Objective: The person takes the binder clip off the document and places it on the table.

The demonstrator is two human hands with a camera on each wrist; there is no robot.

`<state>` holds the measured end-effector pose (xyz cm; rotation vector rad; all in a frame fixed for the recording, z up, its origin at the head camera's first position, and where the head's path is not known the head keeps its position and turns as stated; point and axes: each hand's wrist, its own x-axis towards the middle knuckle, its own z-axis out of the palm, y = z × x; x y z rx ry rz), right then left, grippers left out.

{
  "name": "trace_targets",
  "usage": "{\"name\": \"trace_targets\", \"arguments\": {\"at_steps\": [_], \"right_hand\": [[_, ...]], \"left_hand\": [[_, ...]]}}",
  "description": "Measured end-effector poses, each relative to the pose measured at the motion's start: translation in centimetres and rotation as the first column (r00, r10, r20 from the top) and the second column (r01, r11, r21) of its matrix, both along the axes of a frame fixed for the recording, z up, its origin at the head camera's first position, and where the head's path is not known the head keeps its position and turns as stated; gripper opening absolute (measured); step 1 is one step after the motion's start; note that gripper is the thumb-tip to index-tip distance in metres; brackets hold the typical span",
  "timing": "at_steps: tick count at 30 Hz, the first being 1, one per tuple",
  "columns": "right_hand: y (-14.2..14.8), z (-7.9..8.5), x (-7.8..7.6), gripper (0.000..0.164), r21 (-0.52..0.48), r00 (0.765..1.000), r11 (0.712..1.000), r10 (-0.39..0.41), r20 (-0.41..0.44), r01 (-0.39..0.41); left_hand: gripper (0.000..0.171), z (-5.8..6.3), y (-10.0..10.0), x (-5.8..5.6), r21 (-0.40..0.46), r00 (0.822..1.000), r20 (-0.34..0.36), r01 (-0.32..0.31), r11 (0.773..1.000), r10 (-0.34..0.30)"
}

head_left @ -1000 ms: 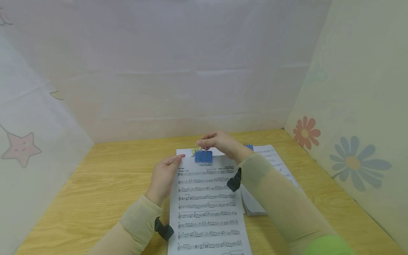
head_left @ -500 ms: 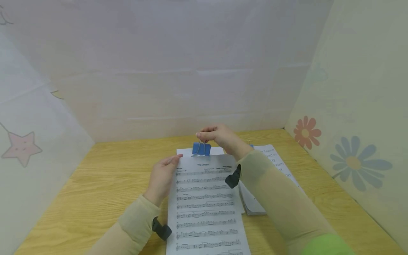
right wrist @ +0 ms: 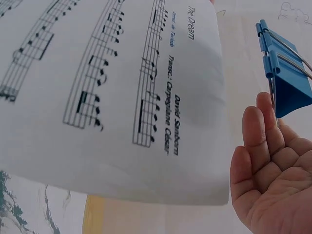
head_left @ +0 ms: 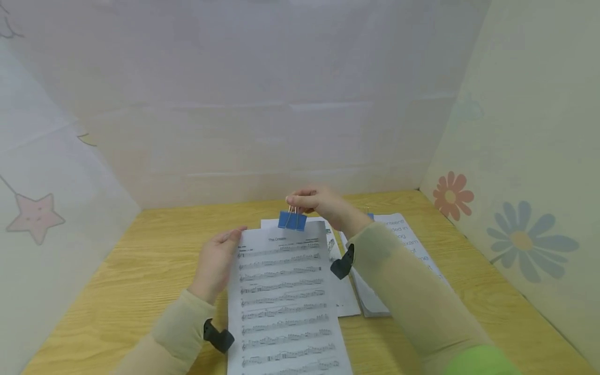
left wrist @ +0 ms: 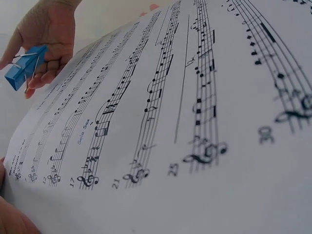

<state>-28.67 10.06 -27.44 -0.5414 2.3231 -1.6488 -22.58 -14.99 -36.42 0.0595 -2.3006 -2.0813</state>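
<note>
A blue binder clip (head_left: 292, 220) hangs from my right hand (head_left: 323, 205), its wire handles pinched between thumb and fingers. In the right wrist view the clip (right wrist: 292, 68) stands apart from the paper, past its top edge. My left hand (head_left: 216, 263) grips the upper left edge of a music sheet (head_left: 283, 291) titled "The Dream", with the thumb on its front. The left wrist view shows the printed staves (left wrist: 161, 87) across the sheet, which bends in a curve.
Behind the sheet lies a paper with a picture (head_left: 348, 297) on the wooden table (head_left: 173, 239). To its right is a stack of large-print pages (head_left: 408, 245), with another blue clip (head_left: 370, 215) at its top. Patterned cloth walls (head_left: 281, 130) enclose the table.
The binder clip has come off the top of the music sheet and risen with my right hand. My left hand has drawn the sheet leftward, uncovering more of the picture paper.
</note>
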Motion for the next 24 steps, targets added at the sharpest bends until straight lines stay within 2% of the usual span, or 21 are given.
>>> {"name": "trace_targets", "arguments": {"at_steps": [11, 15, 22, 24], "right_hand": [[-0.4, -0.6, 0.0, 0.033, -0.038, 0.997, 0.997, 0.071, 0.020, -0.070], [-0.6, -1.0, -0.1, 0.036, -0.029, 0.994, 0.994, 0.102, 0.031, -0.101], [-1.1, -1.8, -0.1, 0.037, -0.006, 0.989, 0.990, 0.139, 0.058, -0.139], [-1.4, -2.1, -0.2, 0.036, 0.002, 0.987, 0.989, 0.146, 0.063, -0.147]], "left_hand": [[0.058, 0.5, -4.2, 0.3, -0.028, 0.998, -0.017, -0.053, 0.998, 0.053], [0.062, 0.7, -6.0, 0.3, -0.056, 0.997, -0.022, -0.072, 0.996, 0.071], [0.059, 1.3, -9.0, 0.5, -0.054, 0.993, -0.014, -0.122, 0.991, 0.121], [0.061, 1.4, -9.8, 0.5, -0.088, 0.992, -0.015, -0.130, 0.988, 0.129]]}}
